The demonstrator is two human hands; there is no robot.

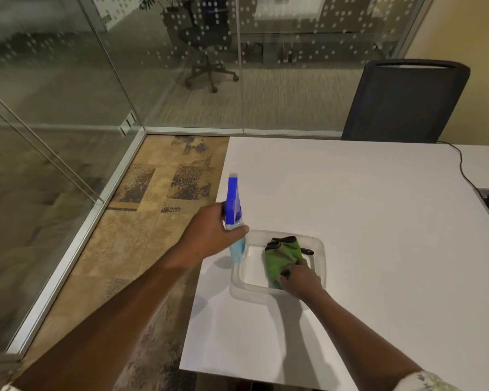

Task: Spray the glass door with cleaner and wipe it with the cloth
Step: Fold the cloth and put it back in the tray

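- Left hand [212,234]: arm reaching forward, fingers wrapped round the neck of the spray bottle [233,218], upright at the table's [378,221] left edge.
- Right hand [301,279]: palm down, fingers pinching the green cloth [283,255] inside the clear tray [321,249].
- Glass door [40,94]: far left.

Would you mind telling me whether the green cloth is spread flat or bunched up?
Bunched up: the green cloth lies crumpled in the clear tray.

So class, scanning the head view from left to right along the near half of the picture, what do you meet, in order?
Patterned carpet → left hand → spray bottle → green cloth → clear tray → black cable.
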